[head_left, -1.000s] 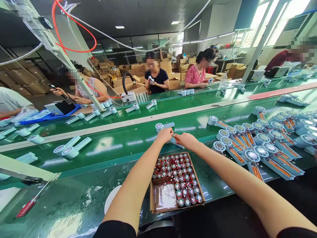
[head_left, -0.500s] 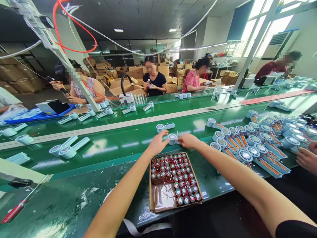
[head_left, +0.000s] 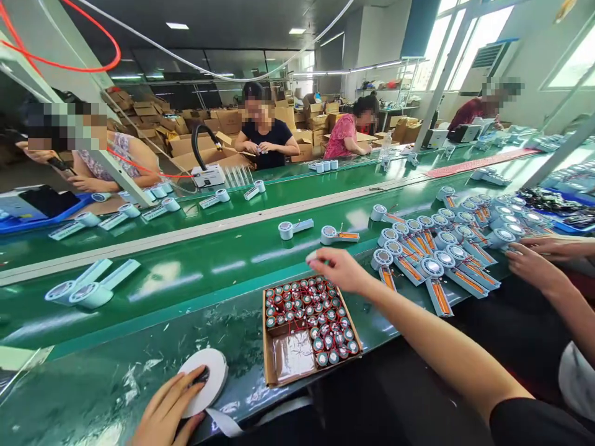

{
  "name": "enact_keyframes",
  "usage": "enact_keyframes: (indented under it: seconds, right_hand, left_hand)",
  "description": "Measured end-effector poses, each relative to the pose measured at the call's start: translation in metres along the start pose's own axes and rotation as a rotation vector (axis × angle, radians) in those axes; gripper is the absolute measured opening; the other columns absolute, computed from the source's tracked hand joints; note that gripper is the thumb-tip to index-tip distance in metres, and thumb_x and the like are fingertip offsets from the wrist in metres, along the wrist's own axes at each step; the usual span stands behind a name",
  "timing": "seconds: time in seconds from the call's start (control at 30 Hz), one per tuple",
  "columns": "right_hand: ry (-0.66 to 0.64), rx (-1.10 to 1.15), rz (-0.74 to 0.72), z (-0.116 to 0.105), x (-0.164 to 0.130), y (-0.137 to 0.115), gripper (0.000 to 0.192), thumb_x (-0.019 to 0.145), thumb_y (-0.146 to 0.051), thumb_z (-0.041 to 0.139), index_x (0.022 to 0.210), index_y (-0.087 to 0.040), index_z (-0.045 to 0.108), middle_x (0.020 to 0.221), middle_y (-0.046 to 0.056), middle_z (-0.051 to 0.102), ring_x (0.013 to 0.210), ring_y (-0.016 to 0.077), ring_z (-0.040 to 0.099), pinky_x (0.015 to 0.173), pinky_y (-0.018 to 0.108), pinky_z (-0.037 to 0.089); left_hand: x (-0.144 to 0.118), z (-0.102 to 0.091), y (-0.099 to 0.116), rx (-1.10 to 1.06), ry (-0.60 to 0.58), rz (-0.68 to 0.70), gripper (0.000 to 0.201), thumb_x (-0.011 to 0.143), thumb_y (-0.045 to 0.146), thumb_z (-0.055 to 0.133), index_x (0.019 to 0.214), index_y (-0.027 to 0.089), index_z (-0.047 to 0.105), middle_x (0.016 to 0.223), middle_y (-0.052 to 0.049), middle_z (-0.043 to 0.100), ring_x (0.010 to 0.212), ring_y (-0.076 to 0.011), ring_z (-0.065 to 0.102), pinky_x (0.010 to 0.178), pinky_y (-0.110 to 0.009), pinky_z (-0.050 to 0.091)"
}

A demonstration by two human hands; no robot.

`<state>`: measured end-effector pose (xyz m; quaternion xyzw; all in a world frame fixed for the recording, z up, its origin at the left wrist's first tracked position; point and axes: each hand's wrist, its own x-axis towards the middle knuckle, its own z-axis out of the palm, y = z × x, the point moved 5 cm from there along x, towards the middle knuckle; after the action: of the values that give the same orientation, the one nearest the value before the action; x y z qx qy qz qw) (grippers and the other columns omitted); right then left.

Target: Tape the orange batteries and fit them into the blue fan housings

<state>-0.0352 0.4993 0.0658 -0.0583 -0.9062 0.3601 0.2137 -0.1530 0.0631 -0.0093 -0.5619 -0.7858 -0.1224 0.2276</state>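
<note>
At the near left edge of the green table (head_left: 153, 291), your left hand (head_left: 170, 412) rests on a white roll of tape (head_left: 204, 381), fingers spread loosely over its near rim and fingertips at its dark centre hole, not closed around it. Your right hand (head_left: 337, 267) hangs above the table just beyond the far right corner of the cardboard box (head_left: 290, 362), fingers curled narrow with something small and pale pinched at the fingertips; what it is cannot be told. The box lies between your two hands, closer to the right one, and is packed with small round parts with red wires (head_left: 309, 310), with a bare foil-lined patch at its near left. Farther out from your right hand lie two pale blue fan housings (head_left: 337, 235) on the belt, apart from your fingers. To the right, a crowded batch of the same housings (head_left: 432, 248) covers the table, and another person's hands (head_left: 534, 263) reach in at its right edge.
</note>
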Motion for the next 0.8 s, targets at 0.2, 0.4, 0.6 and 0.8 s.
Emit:
enact_keyframes:
  seconds: [0.2,0.4,0.6,0.8]
  right_hand:
    - [-0.724,0.804,0.248,0.104,-0.131,-0.1,0.058,0.09,-0.061,0.076,0.129,-0.02,0.065,0.081,-0.002,0.071,0.053,0.0117,0.062,0.049,0.019,0.045]
    - [-0.919,0.591,0.001,0.129,-0.197,-0.125,0.045,0.105,-0.047,0.06,0.072,-0.018,0.067,0.061,-0.002,0.064,0.053,0.01,0.058,0.054,0.02,0.039]
    - [-0.581,-0.066,-0.149,0.087,-0.139,-0.109,0.034,0.102,-0.052,0.066,0.09,-0.022,0.073,0.075,-0.001,0.07,0.066,0.0158,0.062,0.06,0.027,0.035]
    - [-0.301,-0.547,-0.252,0.083,-0.053,-0.107,0.026,0.1,-0.032,0.07,0.119,-0.015,0.066,0.113,0.011,0.07,0.108,0.029,0.059,0.095,0.038,0.044]
  left_hand:
    - [0.052,-0.033,0.086,-0.22,0.187,-0.21,0.042,0.083,0.029,0.07,0.125,0.032,0.065,0.121,-0.007,0.074,0.142,-0.0394,0.049,0.114,-0.068,0.045]
    - [0.05,0.002,0.092,-0.332,0.201,-0.447,0.027,0.089,0.031,0.069,0.116,0.028,0.066,0.121,-0.005,0.073,0.14,-0.0318,0.053,0.119,-0.059,0.045]
    - [0.021,0.037,0.081,-0.267,0.249,-0.468,0.027,0.092,0.032,0.069,0.116,0.022,0.064,0.119,-0.01,0.072,0.136,-0.0328,0.052,0.114,-0.055,0.047]
    - [0.025,0.04,0.097,-0.141,0.222,-0.36,0.033,0.091,0.019,0.065,0.124,0.017,0.06,0.122,-0.013,0.071,0.135,-0.0361,0.05,0.113,-0.057,0.045]
